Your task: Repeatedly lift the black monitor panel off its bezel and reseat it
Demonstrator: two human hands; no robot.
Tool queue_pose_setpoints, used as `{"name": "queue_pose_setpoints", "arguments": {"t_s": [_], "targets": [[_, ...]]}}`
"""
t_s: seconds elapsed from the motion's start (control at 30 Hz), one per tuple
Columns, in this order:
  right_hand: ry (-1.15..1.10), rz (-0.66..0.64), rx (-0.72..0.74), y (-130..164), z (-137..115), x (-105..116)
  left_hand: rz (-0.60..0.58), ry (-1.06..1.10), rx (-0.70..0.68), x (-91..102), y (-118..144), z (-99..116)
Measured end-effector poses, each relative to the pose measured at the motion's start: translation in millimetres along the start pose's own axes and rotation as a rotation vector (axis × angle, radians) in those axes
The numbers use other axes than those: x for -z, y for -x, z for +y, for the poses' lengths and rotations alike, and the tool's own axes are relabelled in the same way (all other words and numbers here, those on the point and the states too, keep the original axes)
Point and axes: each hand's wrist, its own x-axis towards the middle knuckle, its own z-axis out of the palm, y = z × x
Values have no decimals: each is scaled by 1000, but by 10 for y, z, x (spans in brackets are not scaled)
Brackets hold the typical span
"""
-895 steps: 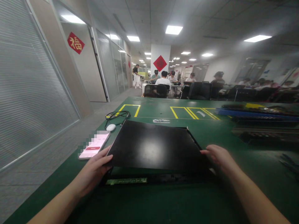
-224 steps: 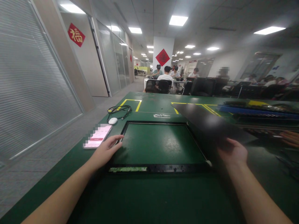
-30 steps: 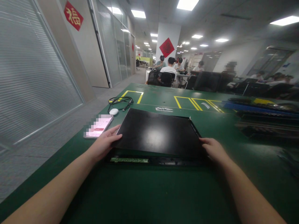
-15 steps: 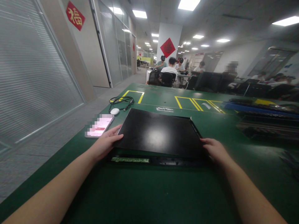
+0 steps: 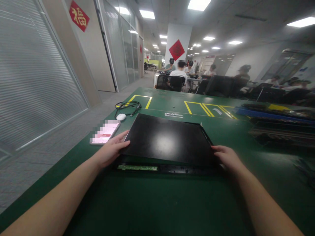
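A flat, glossy black screen panel [image 5: 162, 141] lies skewed over a shallow black frame [image 5: 187, 169], its left side slightly raised. My left hand [image 5: 114, 146] pinches the panel's left edge, thumb on top and fingers underneath. At the right edge, my right hand [image 5: 226, 157] is closed with its thumb on top; its other fingers are partly hidden below, where panel and frame meet. Along the frame's near side a green circuit board strip [image 5: 137, 168] shows. Most of the frame is covered by the panel.
On the green table [image 5: 159, 206] a phone [image 5: 105, 133] lies left of my hand, with a white rounded object [image 5: 121, 117] and a coiled black cable [image 5: 128, 106] behind it. Blurred stacked dark parts [image 5: 278, 127] fill the right side. Seated people [image 5: 178, 73] work beyond.
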Motion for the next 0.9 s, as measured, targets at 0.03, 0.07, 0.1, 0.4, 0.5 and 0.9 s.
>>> {"name": "queue_pose_setpoints", "arguments": {"t_s": [0.03, 0.07, 0.1, 0.4, 0.5, 0.9], "targets": [[3, -5, -1, -5, 4, 4, -5, 1, -1, 4, -3, -2], [5, -5, -5, -9, 7, 8, -6, 3, 0, 8, -6, -3], [5, -4, -7, -12, 9, 11, -6, 4, 0, 11, -7, -3], [-12, 11, -16, 20, -9, 12, 59, -18, -2, -55, 27, 23], [-16, 24, -17, 22, -18, 7, 88, -42, -35, -60, 11, 15], [-37, 10, -42, 40, -64, 26, 233, -414, -259, 128, -123, -99]]}}
